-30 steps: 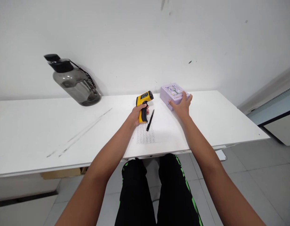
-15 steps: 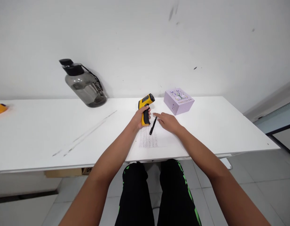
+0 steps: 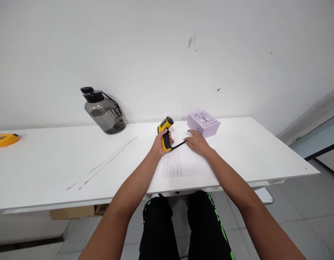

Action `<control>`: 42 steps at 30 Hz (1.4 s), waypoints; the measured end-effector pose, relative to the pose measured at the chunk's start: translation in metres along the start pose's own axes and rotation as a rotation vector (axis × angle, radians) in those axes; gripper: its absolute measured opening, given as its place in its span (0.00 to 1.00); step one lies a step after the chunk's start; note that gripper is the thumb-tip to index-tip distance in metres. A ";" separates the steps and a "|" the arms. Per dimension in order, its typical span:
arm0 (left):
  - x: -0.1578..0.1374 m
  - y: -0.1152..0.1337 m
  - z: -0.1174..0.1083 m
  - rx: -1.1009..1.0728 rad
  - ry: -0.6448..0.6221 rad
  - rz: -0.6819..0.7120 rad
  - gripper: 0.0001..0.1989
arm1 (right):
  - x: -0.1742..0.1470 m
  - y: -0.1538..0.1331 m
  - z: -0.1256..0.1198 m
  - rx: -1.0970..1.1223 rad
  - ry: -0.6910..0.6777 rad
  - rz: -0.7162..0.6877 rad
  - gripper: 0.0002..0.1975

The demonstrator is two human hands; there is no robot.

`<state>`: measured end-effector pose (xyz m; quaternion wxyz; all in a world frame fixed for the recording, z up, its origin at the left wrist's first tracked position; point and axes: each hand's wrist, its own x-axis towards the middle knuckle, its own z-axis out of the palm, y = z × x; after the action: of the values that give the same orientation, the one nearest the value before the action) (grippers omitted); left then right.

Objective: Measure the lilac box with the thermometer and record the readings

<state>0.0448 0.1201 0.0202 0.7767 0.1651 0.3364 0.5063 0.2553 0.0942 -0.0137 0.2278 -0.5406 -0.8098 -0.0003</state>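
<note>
My left hand (image 3: pixel 159 143) is wrapped round the black grip of a yellow-and-black infrared thermometer gun (image 3: pixel 167 134), held above the table with its nose tilted up and to the right. My right hand (image 3: pixel 197 142) is palm down just right of it, index finger and thumb apart. A slim black pen (image 3: pixel 178 145) runs from the base of the thermometer's grip to my right fingertips and touches them. Below the pen lies a white sheet (image 3: pixel 172 167) with columns of small marks. Close behind my right hand stands a lilac box (image 3: pixel 207 124) with a printed lid.
A large grey see-through water bottle (image 3: pixel 107 113) with a black lid stands at the back left against the wall. At the far left edge lies a yellow object (image 3: pixel 5 140), partly cut off. The white table (image 3: pixel 53 159) ends on the right before the tiled floor.
The pen has swung from steep to nearly level, its right end now at my right fingertips. My right hand has shifted slightly right, towards the box. The whole view has tilted up a little.
</note>
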 end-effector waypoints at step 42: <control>0.003 0.002 0.002 -0.014 0.029 -0.020 0.06 | 0.012 -0.043 0.005 0.775 0.079 0.428 0.17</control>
<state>0.0459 0.1235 0.0220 0.7778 0.1489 0.3459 0.5032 0.2121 0.0884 -0.0029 0.4392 -0.5703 -0.6108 0.3298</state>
